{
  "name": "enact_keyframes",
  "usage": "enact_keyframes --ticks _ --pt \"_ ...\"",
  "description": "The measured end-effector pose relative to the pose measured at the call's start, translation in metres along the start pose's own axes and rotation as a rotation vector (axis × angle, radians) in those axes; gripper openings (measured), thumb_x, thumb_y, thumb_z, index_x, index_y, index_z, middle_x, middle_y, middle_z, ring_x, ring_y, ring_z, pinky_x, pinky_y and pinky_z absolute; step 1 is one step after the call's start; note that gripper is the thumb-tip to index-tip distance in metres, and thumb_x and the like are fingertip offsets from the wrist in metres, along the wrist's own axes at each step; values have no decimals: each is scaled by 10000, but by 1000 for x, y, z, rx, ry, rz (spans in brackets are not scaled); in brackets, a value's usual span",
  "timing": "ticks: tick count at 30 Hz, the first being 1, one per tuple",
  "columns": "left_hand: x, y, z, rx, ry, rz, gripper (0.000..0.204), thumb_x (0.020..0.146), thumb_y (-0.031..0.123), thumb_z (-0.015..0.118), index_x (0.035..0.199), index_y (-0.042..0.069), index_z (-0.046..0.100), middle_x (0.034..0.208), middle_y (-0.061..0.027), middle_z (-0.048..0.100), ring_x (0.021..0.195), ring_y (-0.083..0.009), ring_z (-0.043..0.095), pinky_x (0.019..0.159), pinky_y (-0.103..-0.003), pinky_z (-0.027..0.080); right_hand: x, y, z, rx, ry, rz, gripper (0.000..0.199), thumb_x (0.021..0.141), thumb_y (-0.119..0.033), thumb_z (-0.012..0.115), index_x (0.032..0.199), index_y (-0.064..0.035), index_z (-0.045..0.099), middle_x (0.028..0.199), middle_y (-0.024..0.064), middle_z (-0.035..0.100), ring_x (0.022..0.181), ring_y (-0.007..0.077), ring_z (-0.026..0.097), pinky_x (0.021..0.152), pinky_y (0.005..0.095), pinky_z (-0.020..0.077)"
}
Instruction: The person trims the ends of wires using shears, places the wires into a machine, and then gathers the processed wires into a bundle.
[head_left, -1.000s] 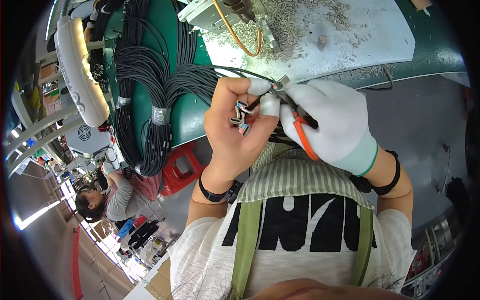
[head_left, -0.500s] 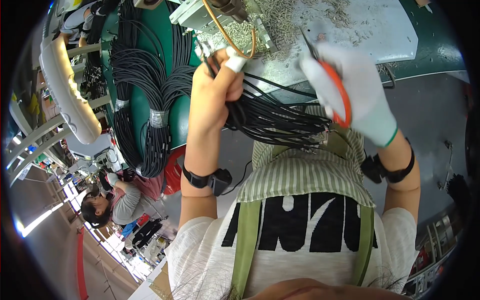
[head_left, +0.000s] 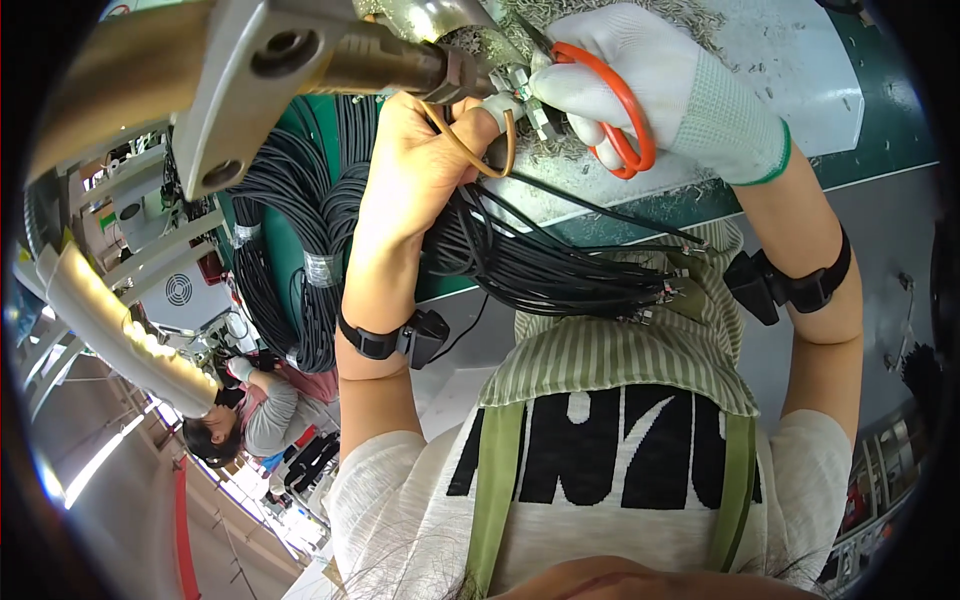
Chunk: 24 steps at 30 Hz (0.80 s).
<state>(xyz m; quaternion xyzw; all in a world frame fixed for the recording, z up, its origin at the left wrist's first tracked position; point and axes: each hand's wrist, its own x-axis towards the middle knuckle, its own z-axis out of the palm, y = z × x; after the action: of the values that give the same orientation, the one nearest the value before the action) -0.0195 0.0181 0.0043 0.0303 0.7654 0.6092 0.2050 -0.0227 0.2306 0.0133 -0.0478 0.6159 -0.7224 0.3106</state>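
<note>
My left hand (head_left: 425,150), bare apart from white coverings on the fingertips, is closed around a black cable (head_left: 600,208) beside a metal machine fitting. From under its wrist a bundle of black cables (head_left: 540,270) fans right to metal-tipped ends over my striped apron. A white knit glove covers my right hand (head_left: 640,85), which is closed on scissors (head_left: 628,110) with red loop handles. Its fingertips meet the left fingertips at a small metal connector (head_left: 515,83). The machine and the fingers partly hide that connector and the scissor blades.
A machine arm with a metal bracket (head_left: 250,90) crosses the upper left, and a bent brown tube (head_left: 470,155) hangs over my left hand. Small metal pieces litter a white board (head_left: 810,90). Tied black cables (head_left: 320,235) lie on the green table. A co-worker (head_left: 270,410) sits far left.
My right hand has moved left and up with the scissors, reaching my left fingertips at the machine. My view has shifted, so the machine arm fills more of the upper left.
</note>
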Motion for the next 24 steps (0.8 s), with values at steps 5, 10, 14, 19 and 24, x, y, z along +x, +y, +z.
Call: enact_keyframes --ticks 5,10,14,19,24 --pt "-3 -1 0 51 3 18 179 808 112 619 650 34 586 534 23 502 449 -50 444 415 -201 330 0 -1 2 -119 -3 62 228 863 -203 602 738 -13 587 594 43 578 510 105 552 470 237 430" --pt "-10 -1 2 38 55 -79 128 811 111 613 730 12 622 585 13 540 511 -63 490 461 -215 374 2 33 -4 -132 2 -206 212 875 -206 595 800 -9 570 594 46 568 492 101 544 453 236 442" --pt "-8 -13 -11 403 -27 193 125 827 121 611 814 -2 630 636 11 559 571 -73 513 508 -227 404 3 35 -2 -58 -17 -382 234 857 -223 602 754 -14 576 575 51 566 483 112 550 451 242 443" --pt "-11 -8 -1 109 36 78 221 847 172 641 983 16 562 677 12 523 526 -65 458 458 -208 335 6 19 -2 -20 -43 -231 235 854 -207 597 716 -17 581 570 45 567 490 111 549 455 241 429" --pt "-7 -3 3 18 76 5 131 825 136 629 767 25 590 591 15 513 507 -69 481 457 -210 377 7 3 -2 6 -78 7 225 859 -173 586 694 -20 586 581 37 575 506 108 548 466 237 415"
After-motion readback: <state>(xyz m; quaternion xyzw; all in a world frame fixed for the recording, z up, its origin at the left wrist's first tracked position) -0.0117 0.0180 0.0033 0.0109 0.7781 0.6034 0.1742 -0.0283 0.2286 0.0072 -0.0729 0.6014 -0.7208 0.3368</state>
